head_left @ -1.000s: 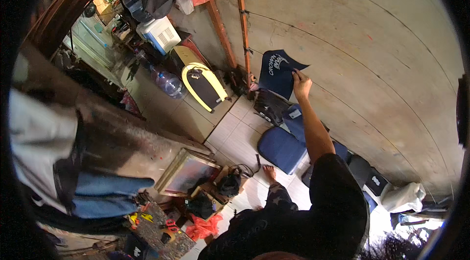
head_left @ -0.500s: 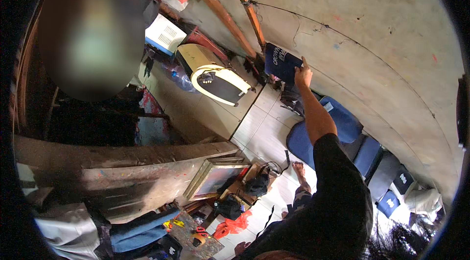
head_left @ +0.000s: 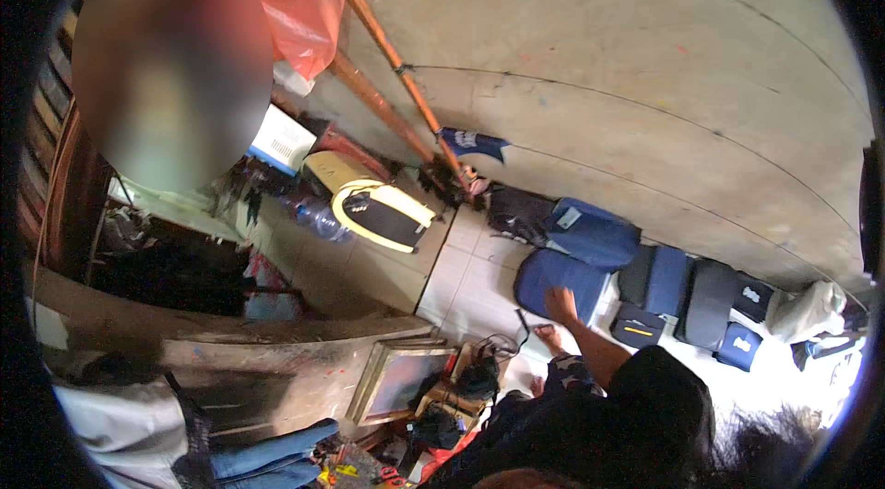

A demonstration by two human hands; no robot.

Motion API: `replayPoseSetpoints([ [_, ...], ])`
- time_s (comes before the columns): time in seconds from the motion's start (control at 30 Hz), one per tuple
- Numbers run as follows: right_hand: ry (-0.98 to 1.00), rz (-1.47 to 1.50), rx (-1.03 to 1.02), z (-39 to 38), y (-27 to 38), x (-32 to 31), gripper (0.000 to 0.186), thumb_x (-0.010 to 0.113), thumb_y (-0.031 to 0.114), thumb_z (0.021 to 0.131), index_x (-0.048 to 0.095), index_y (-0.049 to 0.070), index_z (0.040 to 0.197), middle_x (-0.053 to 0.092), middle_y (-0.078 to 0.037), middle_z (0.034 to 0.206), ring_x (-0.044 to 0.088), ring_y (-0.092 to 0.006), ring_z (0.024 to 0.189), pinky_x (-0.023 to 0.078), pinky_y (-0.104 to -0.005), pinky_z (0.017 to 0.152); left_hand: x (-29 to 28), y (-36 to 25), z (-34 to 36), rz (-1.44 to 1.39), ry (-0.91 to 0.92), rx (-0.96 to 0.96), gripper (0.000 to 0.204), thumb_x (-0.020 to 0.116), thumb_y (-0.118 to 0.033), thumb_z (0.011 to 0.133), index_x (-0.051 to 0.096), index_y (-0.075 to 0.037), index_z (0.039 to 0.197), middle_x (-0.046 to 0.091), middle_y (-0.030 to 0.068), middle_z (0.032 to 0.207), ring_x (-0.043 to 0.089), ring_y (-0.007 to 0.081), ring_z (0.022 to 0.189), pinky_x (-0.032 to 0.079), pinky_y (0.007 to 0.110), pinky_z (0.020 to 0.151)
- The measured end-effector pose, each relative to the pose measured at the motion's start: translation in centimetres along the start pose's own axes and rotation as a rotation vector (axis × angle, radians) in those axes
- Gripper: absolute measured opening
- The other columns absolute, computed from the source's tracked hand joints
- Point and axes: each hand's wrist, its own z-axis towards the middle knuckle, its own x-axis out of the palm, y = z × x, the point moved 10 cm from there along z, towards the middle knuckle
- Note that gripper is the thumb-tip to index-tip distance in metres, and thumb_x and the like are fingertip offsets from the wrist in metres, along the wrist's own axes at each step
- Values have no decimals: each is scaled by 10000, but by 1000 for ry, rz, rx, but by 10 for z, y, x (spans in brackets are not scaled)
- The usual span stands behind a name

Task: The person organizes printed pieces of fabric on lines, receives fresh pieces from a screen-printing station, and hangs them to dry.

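Right hand [head_left: 560, 303] rests flat and unclenched on the dark blue padded fabric cushion [head_left: 562, 279] lying on the tiled floor [head_left: 470, 268]. Left hand not visible. Current step: reaching; next requires gripping the cushion edge.

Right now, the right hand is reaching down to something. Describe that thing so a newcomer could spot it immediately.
Start at the big concrete wall and follow its foot to the row of dark bags lying along it. At the row's near end, on the pale floor tiles, lies a flat blue cushion, where the right hand rests. Unlike its neighbours, it is plain blue, without black panels.
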Motion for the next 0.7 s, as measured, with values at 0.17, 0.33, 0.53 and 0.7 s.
replayPoseSetpoints([
  [0.17,-223,239,474,-266,-161,-12,144,573,111,743,643,-1,685,621,-161,590,606,-287,493,508,-394,529,33,-27,49,153,162,165,222,414,-196,883,466,-46,1038,615,150,979,624,311,716,513,418,571],
  [0.33,-815,1133,1113,-530,-259,-48,169,550,141,819,611,-16,833,607,-101,704,588,-183,553,514,-286,504,125,-8,79,493,423,234,218,406,-184,883,457,-41,1039,613,154,983,623,315,715,516,421,571],
  [0.53,-1286,1108,1271,-782,-214,-60,220,524,137,841,610,-32,952,660,-141,768,647,-203,602,526,-305,501,302,34,23,833,694,296,214,396,-169,882,446,-34,1041,611,158,987,623,320,714,520,426,571],
  [0.7,-1377,816,1927,-998,-168,234,170,527,115,774,612,-28,740,625,-146,639,614,-214,494,506,-347,432,439,161,-93,1394,919,341,221,415,-202,871,462,-37,1010,615,158,983,625,317,708,517,428,566],
])
